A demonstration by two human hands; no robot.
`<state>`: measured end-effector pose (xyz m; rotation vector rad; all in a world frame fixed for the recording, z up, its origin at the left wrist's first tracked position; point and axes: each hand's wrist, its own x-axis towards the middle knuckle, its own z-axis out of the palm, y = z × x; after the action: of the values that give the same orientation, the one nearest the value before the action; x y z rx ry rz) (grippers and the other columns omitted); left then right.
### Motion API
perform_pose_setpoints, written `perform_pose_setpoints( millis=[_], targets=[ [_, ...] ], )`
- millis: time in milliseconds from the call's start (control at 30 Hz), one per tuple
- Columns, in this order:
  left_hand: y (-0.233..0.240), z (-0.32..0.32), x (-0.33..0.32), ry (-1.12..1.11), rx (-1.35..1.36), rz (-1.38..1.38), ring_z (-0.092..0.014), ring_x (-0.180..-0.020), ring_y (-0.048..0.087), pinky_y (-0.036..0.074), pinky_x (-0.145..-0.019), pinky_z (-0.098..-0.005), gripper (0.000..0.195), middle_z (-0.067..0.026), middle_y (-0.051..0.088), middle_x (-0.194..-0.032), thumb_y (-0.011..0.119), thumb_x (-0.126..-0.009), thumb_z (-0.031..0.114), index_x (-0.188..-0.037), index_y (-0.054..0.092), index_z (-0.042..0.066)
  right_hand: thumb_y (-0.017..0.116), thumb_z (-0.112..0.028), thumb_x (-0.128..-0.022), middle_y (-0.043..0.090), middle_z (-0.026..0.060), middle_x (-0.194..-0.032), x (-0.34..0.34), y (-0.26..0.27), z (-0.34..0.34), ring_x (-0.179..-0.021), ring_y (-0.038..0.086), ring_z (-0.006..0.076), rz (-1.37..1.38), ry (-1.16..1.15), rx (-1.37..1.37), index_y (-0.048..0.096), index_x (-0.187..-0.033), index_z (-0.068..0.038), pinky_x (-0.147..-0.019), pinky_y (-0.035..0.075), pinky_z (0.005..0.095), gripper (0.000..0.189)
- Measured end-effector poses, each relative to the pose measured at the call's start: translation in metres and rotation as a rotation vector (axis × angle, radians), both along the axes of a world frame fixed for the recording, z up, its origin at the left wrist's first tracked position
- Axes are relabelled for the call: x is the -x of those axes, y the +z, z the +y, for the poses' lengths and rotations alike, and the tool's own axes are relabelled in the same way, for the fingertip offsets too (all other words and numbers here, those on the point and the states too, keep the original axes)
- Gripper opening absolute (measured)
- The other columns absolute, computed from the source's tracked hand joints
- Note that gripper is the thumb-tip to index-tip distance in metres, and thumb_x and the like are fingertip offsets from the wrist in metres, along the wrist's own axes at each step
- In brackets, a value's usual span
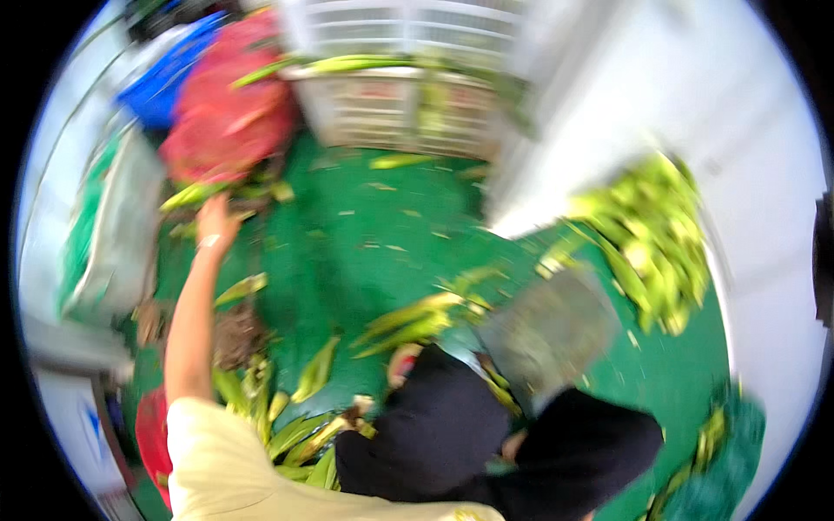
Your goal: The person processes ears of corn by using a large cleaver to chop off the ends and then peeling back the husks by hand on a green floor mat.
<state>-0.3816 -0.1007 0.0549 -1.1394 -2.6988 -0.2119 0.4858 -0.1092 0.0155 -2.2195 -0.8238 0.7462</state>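
Note:
My left arm stretches forward, and my left hand (pixel 218 225) is at the lower end of a red mesh sack (pixel 228 111). The fingers touch or lie close to a green corn ear (pixel 192 195) there; blur hides whether they grip it. My right hand is out of view. Before my black-trousered knees lie long green ears or husks (pixel 410 322) on the green floor (pixel 365 215). More loose husks (pixel 306 436) lie beside my left leg. A greyish flat-topped container or board (pixel 554 325) stands just beyond my knees.
White plastic crates (pixel 391 107) are stacked ahead, with leaves hanging over the lower one. A heap of green corn (pixel 651 247) lies against the white wall (pixel 762 215) at right. A green sack (pixel 723 469) is at lower right. A blue bag (pixel 163 84) sits behind the red sack.

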Motion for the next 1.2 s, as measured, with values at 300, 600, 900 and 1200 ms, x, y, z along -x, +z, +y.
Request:
perform_pose_setpoints(
  millis=[300,600,900,1200],
  targets=[
    [0.008,-0.040,0.160,0.632,0.299,0.020,-0.022,-0.134,0.019,0.018,-0.103,-0.0580,0.059,-0.0061,0.025,-0.143,0.054,-0.080,0.023,-0.134,0.032,0.010,0.043,-0.030,-0.092,0.057,0.0133,-0.091,0.161,-0.016,0.127,-0.086,0.053,0.0207,-0.181,0.409,0.201,0.056,-0.100,0.004,-0.079,0.040,0.0318,0.037],
    [-0.019,-0.061,0.164,0.671,0.698,-0.174,-0.023,-0.122,0.041,0.030,-0.099,-0.0524,0.077,-0.0142,0.040,-0.132,0.070,-0.066,0.036,-0.130,0.037,0.010,0.046,-0.029,-0.091,0.055,0.0098,-0.082,0.166,-0.011,0.149,-0.078,0.051,0.0179,-0.266,0.402,0.302,0.056,-0.093,0.002,-0.070,0.039,0.0307,0.033],
    [0.012,-0.154,0.031,0.372,-0.105,-0.836,-0.023,-0.076,0.060,0.048,-0.066,-0.0347,0.045,-0.0147,0.063,-0.086,0.066,-0.070,0.031,-0.097,0.059,-0.004,0.049,-0.028,-0.090,0.053,0.0063,-0.073,0.132,-0.001,0.121,-0.069,0.049,0.0150,-0.220,0.450,0.239,0.056,-0.086,0.000,-0.062,0.039,0.0297,0.030],
    [-0.029,-0.072,-0.280,0.523,-0.621,-1.993,-0.015,-0.050,0.051,0.043,-0.042,-0.0257,0.029,-0.0060,0.054,-0.068,0.058,-0.081,0.035,-0.093,0.050,0.010,0.052,-0.027,-0.089,0.050,0.0028,-0.064,0.055,0.002,0.095,-0.060,0.047,0.0121,-0.177,0.516,0.137,0.055,-0.080,-0.001,-0.053,0.038,0.0286,0.028]
  ],
)
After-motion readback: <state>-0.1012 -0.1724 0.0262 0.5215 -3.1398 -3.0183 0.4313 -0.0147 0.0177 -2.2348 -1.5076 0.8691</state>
